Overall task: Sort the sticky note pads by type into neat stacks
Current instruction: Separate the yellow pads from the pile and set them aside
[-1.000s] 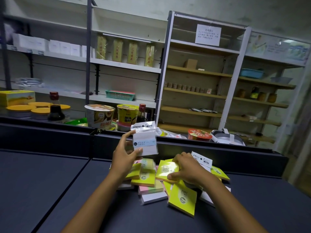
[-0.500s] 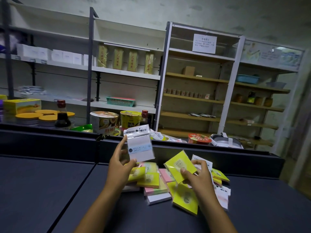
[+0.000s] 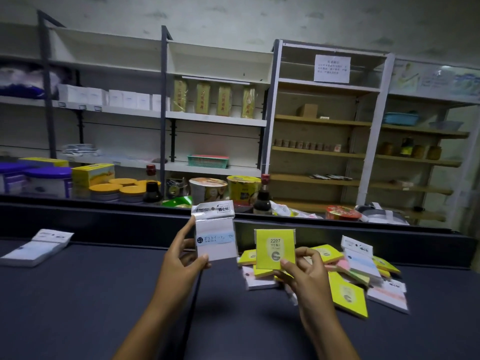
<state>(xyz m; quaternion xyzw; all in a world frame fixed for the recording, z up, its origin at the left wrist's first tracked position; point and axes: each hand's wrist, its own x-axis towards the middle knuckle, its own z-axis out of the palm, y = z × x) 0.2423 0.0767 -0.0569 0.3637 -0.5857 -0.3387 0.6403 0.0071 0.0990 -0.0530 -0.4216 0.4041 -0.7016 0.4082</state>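
Facing up, yellow pad (image 3: 275,249) with "2207" label.

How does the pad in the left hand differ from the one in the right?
The left hand holds a white pad in a clear hang-tab sleeve with a pale blue band; the right hand holds a yellow pad marked 2207, with no tab. The white pad is taller and held higher. Both are upright, facing the camera, pinched at the bottom.

Small shop: stocked retail shelving (image 3: 215,118) beyond the held pads, instant noodle cups (image 3: 207,188), soy sauce bottles (image 3: 152,189) behind counter (image 3: 78,294).
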